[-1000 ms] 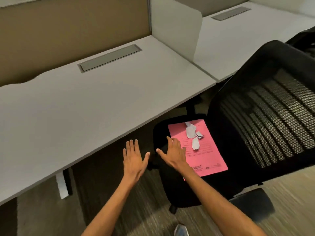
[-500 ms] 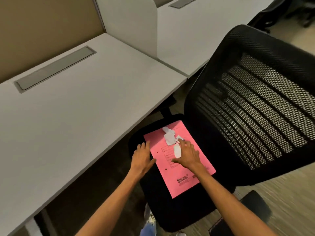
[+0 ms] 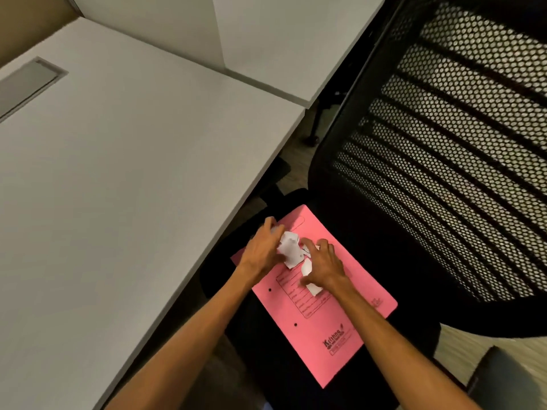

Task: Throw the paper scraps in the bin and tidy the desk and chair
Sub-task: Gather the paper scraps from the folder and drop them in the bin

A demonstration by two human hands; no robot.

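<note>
A pink folder (image 3: 322,327) lies on the black seat of an office chair (image 3: 438,149). White paper scraps (image 3: 291,250) sit on the folder's upper part. My left hand (image 3: 262,250) curls around the scraps from the left, fingers bent onto them. My right hand (image 3: 324,263) presses on the scraps from the right, with one scrap (image 3: 310,287) showing under its palm. Both hands gather the pieces together. No bin is in view.
A white desk (image 3: 118,179) fills the left, its edge just left of the chair seat. A white divider panel (image 3: 165,28) and a second desk (image 3: 290,39) stand behind. A grey cable flap (image 3: 26,84) sits at far left.
The view moved closer over the chair. My left hand went from the folder's left edge onto the scraps, and both hands closed in around them.
</note>
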